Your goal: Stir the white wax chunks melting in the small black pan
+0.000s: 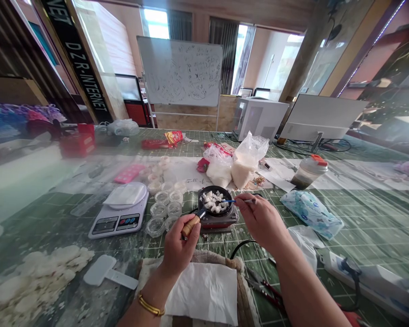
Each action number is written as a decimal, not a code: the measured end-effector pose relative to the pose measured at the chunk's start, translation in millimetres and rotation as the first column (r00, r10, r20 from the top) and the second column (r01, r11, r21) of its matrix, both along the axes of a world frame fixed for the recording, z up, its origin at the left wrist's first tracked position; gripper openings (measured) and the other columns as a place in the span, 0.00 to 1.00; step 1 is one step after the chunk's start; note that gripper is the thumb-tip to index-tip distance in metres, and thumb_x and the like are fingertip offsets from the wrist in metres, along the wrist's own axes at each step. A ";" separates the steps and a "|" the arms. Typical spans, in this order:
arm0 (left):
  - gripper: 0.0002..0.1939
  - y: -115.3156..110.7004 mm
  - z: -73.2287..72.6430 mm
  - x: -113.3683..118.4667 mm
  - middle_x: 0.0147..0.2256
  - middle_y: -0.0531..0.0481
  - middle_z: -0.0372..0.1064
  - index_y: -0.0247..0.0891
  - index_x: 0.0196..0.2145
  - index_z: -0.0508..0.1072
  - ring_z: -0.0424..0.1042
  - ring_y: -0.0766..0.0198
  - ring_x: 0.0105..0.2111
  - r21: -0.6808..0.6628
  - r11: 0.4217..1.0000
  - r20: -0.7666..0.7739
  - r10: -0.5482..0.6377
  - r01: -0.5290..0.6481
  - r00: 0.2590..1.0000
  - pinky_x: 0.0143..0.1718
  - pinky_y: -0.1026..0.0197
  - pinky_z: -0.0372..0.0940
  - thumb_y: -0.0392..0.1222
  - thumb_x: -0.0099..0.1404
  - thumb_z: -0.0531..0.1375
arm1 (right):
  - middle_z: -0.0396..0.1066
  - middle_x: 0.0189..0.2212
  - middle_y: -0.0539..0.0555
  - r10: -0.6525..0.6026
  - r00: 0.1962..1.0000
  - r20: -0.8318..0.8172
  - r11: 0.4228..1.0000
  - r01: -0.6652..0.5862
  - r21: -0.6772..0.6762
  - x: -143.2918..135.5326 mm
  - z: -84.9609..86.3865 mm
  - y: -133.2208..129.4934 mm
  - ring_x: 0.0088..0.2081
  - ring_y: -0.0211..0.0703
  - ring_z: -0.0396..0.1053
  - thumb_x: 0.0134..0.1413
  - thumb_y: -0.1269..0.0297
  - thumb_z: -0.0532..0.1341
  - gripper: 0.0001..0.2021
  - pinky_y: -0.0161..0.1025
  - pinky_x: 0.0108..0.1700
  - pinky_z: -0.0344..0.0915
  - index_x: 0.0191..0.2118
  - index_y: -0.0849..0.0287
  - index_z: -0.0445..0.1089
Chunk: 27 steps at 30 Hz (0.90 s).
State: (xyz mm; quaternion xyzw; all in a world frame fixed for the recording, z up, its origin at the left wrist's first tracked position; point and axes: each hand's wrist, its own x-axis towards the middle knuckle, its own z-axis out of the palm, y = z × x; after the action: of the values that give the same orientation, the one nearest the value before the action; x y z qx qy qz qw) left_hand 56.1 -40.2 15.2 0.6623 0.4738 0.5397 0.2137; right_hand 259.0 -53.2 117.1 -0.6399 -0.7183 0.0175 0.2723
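A small black pan (229, 210) with white chunks (214, 201) in it rests on a small hotplate (221, 223) at the centre. My left hand (180, 243) is wrapped round the pan's wooden handle (191, 225). From the right, my right hand (259, 218) pinches a thin stirring stick (229, 200), whose blue end reaches into the white chunks. Several clear round cups (158, 210) stand just left of the pan. A white paper sheet (204, 293) lies on a cloth below my hands.
Left are a kitchen scale (121, 211), a white scraper (104, 271) and white flakes (30, 281). Behind the pan stand bags of white material (245, 163). To the right are a lidded jar (308, 172), a wipes pack (311, 213), scissors (267, 288) and a power strip (371, 277).
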 end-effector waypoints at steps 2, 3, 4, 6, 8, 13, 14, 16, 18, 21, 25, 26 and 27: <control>0.10 0.1 0.1 -0.3 0.35 0.47 0.72 0.37 0.41 0.69 0.71 0.65 0.33 0.023 1.000 -0.019 0.003 -0.002 1.000 0.37 0.63 0.67 0.43 0.62 0.57 | 0.74 0.32 0.53 -0.014 1.000 -0.001 1.000 0.014 0.028 0.4 0.7 -0.2 0.36 0.44 0.68 0.62 0.60 0.46 0.14 0.38 0.39 0.57 0.37 0.57 0.68; 0.10 0.2 0.1 -0.5 0.35 0.47 0.72 0.37 0.41 0.69 0.71 0.65 0.33 0.029 1.000 -0.023 0.006 -0.006 1.000 0.37 0.63 0.67 0.43 0.62 0.57 | 0.74 0.31 0.53 -0.013 1.000 0.009 1.000 0.013 0.025 0.6 0.8 -0.1 0.36 0.44 0.68 0.62 0.60 0.46 0.14 0.38 0.39 0.57 0.36 0.57 0.68; 0.10 0.4 0.1 -0.6 0.35 0.47 0.72 0.37 0.41 0.69 0.71 0.65 0.33 0.029 1.000 -0.022 0.011 -0.010 1.000 0.36 0.63 0.67 0.43 0.62 0.57 | 0.74 0.30 0.53 -0.009 1.000 0.020 1.000 0.009 0.013 0.6 0.7 0.0 0.35 0.44 0.68 0.62 0.60 0.46 0.14 0.38 0.38 0.57 0.35 0.57 0.67; 0.10 0.6 0.1 -0.8 0.35 0.48 0.72 0.37 0.41 0.69 0.71 0.66 0.32 0.019 1.000 -0.014 0.016 -0.015 1.000 0.35 0.64 0.68 0.43 0.62 0.57 | 0.73 0.29 0.52 0.004 0.999 0.032 1.000 -0.003 -0.016 0.4 0.5 0.3 0.34 0.44 0.68 0.61 0.60 0.47 0.14 0.38 0.37 0.57 0.35 0.57 0.68; 0.10 0.7 0.2 -1.0 0.34 0.48 0.72 0.37 0.41 0.70 0.71 0.66 0.31 0.018 1.000 -0.014 0.014 -0.014 1.000 0.34 0.64 0.68 0.43 0.62 0.57 | 0.73 0.29 0.52 0.003 1.000 0.021 1.000 -0.002 -0.005 0.3 1.0 0.0 0.34 0.44 0.68 0.61 0.60 0.47 0.14 0.37 0.37 0.57 0.35 0.57 0.68; 0.10 0.0 1.0 -0.7 0.35 0.47 0.72 0.37 0.41 0.70 0.72 0.65 0.32 0.050 0.999 -0.031 0.015 -0.014 0.999 0.36 0.64 0.67 0.43 0.62 0.57 | 0.73 0.29 0.52 0.000 1.000 0.015 1.000 0.000 0.022 0.2 3.5 -2.2 0.34 0.43 0.68 0.61 0.60 0.47 0.14 0.37 0.37 0.57 0.33 0.57 0.67; 0.10 -0.2 1.2 -0.6 0.35 0.48 0.72 0.37 0.41 0.70 0.72 0.65 0.32 0.045 0.999 -0.029 0.017 -0.016 0.999 0.35 0.64 0.67 0.43 0.62 0.57 | 0.73 0.28 0.52 0.006 1.000 0.022 1.000 -0.005 -0.003 0.3 3.7 -2.3 0.33 0.43 0.68 0.61 0.60 0.47 0.14 0.37 0.37 0.57 0.33 0.57 0.67; 0.11 -0.5 1.7 -0.6 0.34 0.48 0.72 0.37 0.41 0.70 0.71 0.66 0.31 0.033 0.999 -0.027 0.019 -0.018 0.999 0.34 0.64 0.67 0.43 0.62 0.57 | 0.72 0.26 0.51 0.001 1.000 0.025 1.000 0.000 -0.030 0.5 3.8 -2.5 0.32 0.43 0.68 0.61 0.60 0.47 0.14 0.37 0.35 0.57 0.34 0.57 0.67; 0.11 -0.4 2.0 -0.7 0.34 0.48 0.72 0.37 0.40 0.70 0.71 0.65 0.31 0.034 0.999 -0.037 0.021 -0.020 0.999 0.34 0.64 0.68 0.43 0.62 0.57 | 0.72 0.27 0.52 -0.024 1.000 0.017 1.000 0.024 0.002 1.1 3.8 -2.9 0.33 0.44 0.69 0.61 0.59 0.47 0.14 0.37 0.36 0.57 0.36 0.57 0.67; 0.10 0.3 1.5 -0.7 0.35 0.47 0.72 0.37 0.40 0.69 0.71 0.65 0.32 0.040 0.999 -0.044 0.022 -0.020 0.999 0.35 0.63 0.68 0.43 0.62 0.57 | 0.73 0.29 0.53 -0.058 0.998 0.038 0.997 0.056 0.047 2.1 2.6 -2.9 0.34 0.45 0.69 0.61 0.59 0.46 0.14 0.38 0.38 0.57 0.37 0.58 0.67; 0.11 1.0 0.4 -0.3 0.35 0.48 0.72 0.38 0.41 0.69 0.71 0.66 0.31 0.010 1.000 -0.019 0.012 -0.012 1.000 0.34 0.64 0.68 0.44 0.62 0.57 | 0.72 0.27 0.52 -0.012 0.999 0.044 0.999 0.013 -0.031 1.8 -0.2 -0.4 0.33 0.44 0.68 0.61 0.60 0.47 0.13 0.38 0.36 0.56 0.36 0.57 0.68; 0.11 1.0 0.6 -0.3 0.34 0.48 0.71 0.38 0.41 0.69 0.71 0.66 0.31 0.006 1.000 -0.017 0.010 -0.010 1.000 0.34 0.64 0.67 0.44 0.62 0.57 | 0.72 0.26 0.51 0.003 1.000 0.029 0.999 -0.002 -0.034 1.5 -0.4 0.1 0.32 0.44 0.68 0.61 0.60 0.47 0.13 0.38 0.36 0.56 0.36 0.56 0.68; 0.11 0.8 1.2 -0.4 0.34 0.48 0.71 0.38 0.41 0.69 0.71 0.66 0.31 0.004 1.000 -0.020 0.009 -0.009 1.000 0.34 0.64 0.67 0.44 0.62 0.57 | 0.72 0.26 0.50 0.012 1.000 0.016 1.000 -0.012 -0.025 1.2 -0.2 0.3 0.32 0.43 0.68 0.61 0.60 0.47 0.13 0.37 0.35 0.56 0.36 0.56 0.67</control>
State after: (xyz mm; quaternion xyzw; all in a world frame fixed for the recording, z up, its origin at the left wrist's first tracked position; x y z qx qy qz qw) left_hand 55.7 -39.4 16.4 0.6660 0.4776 0.5350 0.2053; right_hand 260.3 -52.9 116.8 -0.6392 -0.7241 0.0229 0.2581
